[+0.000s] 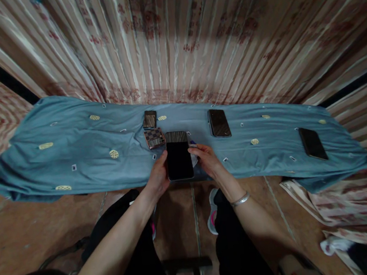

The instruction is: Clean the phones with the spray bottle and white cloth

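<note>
A dark smartphone (179, 160) with a black screen is held up over the front edge of the blue cloth. My left hand (158, 175) grips its left edge, thumb along the side. At the right edge, my right hand (206, 159) pinches it, and something pale (193, 153) shows beneath those fingers, with a small dark-blue bit by the fingertips; what these are I cannot make out. Just beyond my left hand lie a checkered folded phone (154, 138) and a small dark folded phone (149, 119). Farther right rests a black phone (219, 123).
The blue patterned cloth (79, 153) covers a long, narrow surface. Another dark phone (313, 143) lies near its right end. Pleated floral curtains (173, 46) hang behind. Below are a tiled floor (180, 226), my feet and a dark stool-like bar (187, 264).
</note>
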Demonstrator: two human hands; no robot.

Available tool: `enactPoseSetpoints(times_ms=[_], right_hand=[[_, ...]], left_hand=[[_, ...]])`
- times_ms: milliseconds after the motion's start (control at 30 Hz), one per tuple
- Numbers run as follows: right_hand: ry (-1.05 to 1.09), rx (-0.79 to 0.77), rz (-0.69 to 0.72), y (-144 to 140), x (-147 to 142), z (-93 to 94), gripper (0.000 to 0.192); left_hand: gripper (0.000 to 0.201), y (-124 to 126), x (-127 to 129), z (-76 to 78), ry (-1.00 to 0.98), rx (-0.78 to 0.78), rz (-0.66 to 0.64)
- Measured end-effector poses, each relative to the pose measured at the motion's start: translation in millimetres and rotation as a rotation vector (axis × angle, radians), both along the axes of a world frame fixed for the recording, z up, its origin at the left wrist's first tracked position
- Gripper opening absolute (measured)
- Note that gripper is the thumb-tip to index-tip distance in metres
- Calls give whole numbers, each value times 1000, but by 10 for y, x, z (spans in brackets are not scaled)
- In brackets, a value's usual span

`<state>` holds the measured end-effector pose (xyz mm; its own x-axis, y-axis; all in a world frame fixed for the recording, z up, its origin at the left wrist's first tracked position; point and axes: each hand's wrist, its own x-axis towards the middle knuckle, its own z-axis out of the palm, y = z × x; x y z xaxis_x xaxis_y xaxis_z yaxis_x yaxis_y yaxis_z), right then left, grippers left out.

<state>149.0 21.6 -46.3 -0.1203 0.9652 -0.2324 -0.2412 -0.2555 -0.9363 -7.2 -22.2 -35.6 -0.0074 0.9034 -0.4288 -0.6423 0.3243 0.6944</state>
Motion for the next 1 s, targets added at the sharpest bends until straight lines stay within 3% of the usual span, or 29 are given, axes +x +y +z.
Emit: enactPoseSetpoints(times_ms=[133,500,800,1000], right_hand=[[55,-22,36,-8,-10,0,37],[-105,70,-2,-33,-59,-41,43],[-84,62,-41,-45,-163,-61,40],[-101,59,-67,-72,-137,-16,39]], left_hand=[[35,-28,6,40,-80,-83,37],[38,-86,-59,313,-168,-185,55],[32,-48,-120,315,-139,-241,110],[30,-32,-107,316,-251,-196,141]])
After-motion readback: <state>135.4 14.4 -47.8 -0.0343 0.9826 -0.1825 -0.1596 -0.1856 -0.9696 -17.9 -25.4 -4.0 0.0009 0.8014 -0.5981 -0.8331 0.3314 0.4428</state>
